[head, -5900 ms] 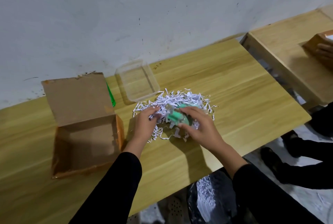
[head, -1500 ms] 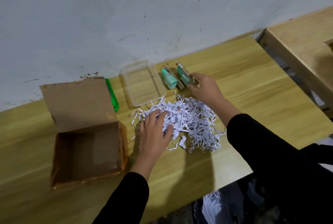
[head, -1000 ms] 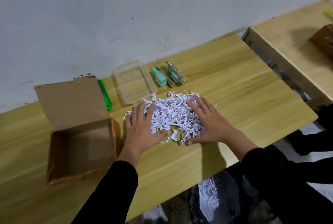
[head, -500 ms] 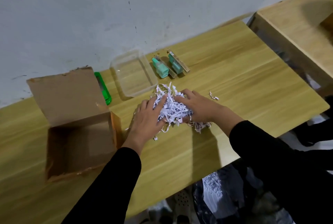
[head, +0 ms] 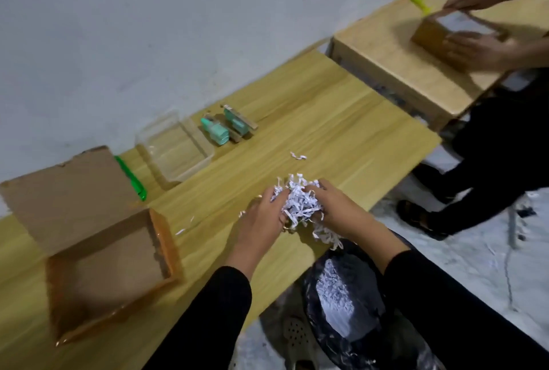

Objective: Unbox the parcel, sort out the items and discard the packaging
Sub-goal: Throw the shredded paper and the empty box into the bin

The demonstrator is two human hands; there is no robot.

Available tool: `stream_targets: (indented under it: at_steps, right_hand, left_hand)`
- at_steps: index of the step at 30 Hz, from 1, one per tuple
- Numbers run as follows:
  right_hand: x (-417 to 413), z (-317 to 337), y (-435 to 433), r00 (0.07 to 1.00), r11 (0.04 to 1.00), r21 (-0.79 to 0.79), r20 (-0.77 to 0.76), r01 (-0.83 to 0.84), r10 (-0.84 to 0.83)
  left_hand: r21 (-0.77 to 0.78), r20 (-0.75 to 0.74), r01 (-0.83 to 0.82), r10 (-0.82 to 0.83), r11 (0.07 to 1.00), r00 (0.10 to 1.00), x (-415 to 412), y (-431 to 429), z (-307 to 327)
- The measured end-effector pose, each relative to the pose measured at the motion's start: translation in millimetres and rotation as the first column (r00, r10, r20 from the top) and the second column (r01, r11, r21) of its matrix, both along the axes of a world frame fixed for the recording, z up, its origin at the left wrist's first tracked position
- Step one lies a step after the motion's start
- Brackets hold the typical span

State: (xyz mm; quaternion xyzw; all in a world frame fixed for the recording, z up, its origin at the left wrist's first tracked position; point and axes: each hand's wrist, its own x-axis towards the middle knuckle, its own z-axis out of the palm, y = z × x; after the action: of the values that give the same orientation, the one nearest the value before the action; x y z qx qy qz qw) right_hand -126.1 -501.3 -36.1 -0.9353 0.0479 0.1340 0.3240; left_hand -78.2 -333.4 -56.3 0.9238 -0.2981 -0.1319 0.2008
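My left hand (head: 263,218) and my right hand (head: 337,209) together grip a wad of white shredded paper (head: 300,204) near the table's front edge, with strands hanging from it over the edge. The open cardboard box (head: 98,238) sits at the left, its flap up. Two small green items (head: 214,130) (head: 239,121) lie side by side near the wall, next to a clear plastic container (head: 175,149). A green cutter (head: 132,178) lies behind the box flap. A few paper shreds (head: 298,156) lie loose on the table.
A black bin bag (head: 341,307) holding white shreds stands on the floor below the table's front edge. At a second table (head: 395,63) to the right, another person's hands (head: 475,45) hold a cardboard box. Their legs stand close to my table's right end.
My hands gathered the spread shreds into one wad and brought it toward the table's front edge, above the bin bag. The camera view swung right.
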Motion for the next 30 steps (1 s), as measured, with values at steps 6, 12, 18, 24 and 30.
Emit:
stream_targets:
  at_steps: [6,12,18,24,30]
  right_hand:
    - [-107,-6,-62,0.93,0.926,-0.098,-0.011,0.365,-0.368]
    - [-209,-49,-88,0.767,0.775,-0.041,-0.118,0.631,-0.63]
    - [-248,-77,-91,0.69,0.717,0.004,-0.279,0.697,-0.668]
    - [-251,-73,-97,0.709,0.758,0.008,-0.361,0.652,-0.606]
    - [-206,-29,-104,0.751,0.759,0.004,-0.144,0.651,-0.644]
  left_hand:
    - [-0.039,-0.061,0.303,-0.305,0.952,0.95,-55,-88,5]
    - [0.045,-0.148,0.466,-0.456,0.883,0.878,-131,-153,-35]
    - [0.178,-0.371,0.516,-0.429,0.838,0.824,-161,-169,-69]
    - [0.156,-0.344,0.571,-0.497,0.806,0.796,-152,-169,-68]
    - [-0.012,-0.268,0.44,-0.427,0.898,0.864,-122,-163,-27]
